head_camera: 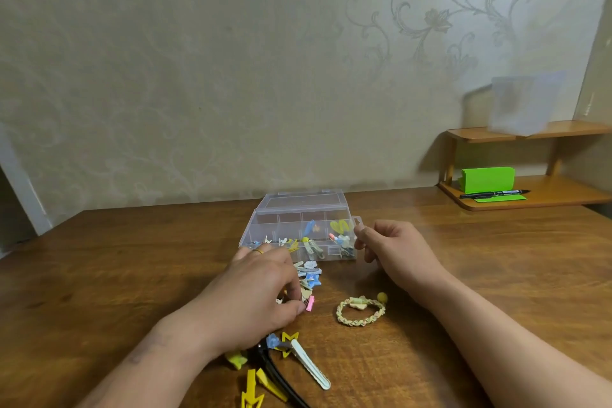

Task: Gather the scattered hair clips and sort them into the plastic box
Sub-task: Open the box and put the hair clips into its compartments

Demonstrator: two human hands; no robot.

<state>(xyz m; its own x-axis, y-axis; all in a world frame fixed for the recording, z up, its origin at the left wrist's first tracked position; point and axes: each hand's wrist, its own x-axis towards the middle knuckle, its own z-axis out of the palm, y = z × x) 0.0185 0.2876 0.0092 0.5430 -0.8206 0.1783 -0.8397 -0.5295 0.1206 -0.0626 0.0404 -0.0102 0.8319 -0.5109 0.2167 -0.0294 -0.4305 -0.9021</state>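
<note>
Brown wooden table (132,275), beige floral wallpaper (198,76) behind. Centre: clear compartmented plastic box (265,228), lid open. Left hand (261,288) pinches small pink hair clip (310,303) just before it; right hand (390,243) curled beside box, grip uncertain.

table (463,275): dark wood, glossy, strong grain. clips (309,275): pastel plastic, mostly matt. box (299,213) at 12 o'clock of them: clear smooth plastic. white clip (311,364) at 6: smooth, slight sheen. hair tie (359,323) at 4: rough braid. shelf (546,195) at 2: smooth varnished wood. wall (198,76): matt embossed paper.

Floral wallpaper (231,60), wooden table (496,258), corner shelf (546,195).
</note>
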